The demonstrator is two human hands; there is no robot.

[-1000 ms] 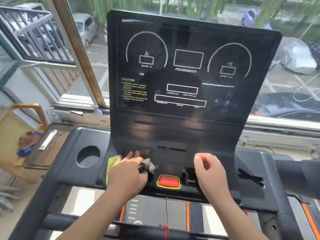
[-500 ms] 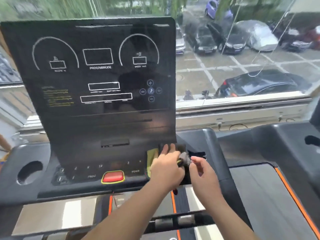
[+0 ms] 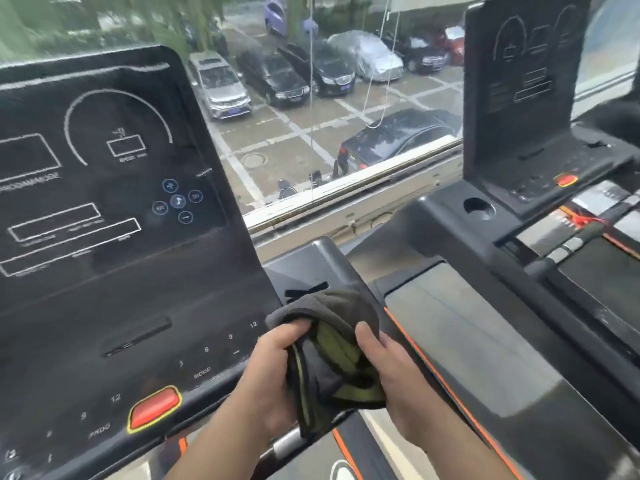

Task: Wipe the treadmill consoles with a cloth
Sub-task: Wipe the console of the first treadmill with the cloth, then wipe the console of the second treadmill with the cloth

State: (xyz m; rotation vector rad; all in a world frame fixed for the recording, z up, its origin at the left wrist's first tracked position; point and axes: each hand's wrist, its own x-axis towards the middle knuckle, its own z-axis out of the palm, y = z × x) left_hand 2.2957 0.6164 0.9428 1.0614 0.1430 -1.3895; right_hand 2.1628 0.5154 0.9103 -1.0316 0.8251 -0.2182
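A dark grey cloth with green trim hangs bunched between both hands, just off the right edge of the near treadmill console. My left hand grips its left side with curled fingers. My right hand holds its right side, thumb on top. The near console is a tall black panel with white outlines and a red stop button. A second treadmill console stands at the upper right, with its own red button.
A grey side tray of the near treadmill lies under the cloth. The neighbouring treadmill's belt and orange-edged side rail run to the right. Its cup holder sits left of the far console. A large window overlooks parked cars.
The view has swung right, bringing the second console into sight. The cloth has come off the near console's lower right, and my right hand has taken hold of it too.
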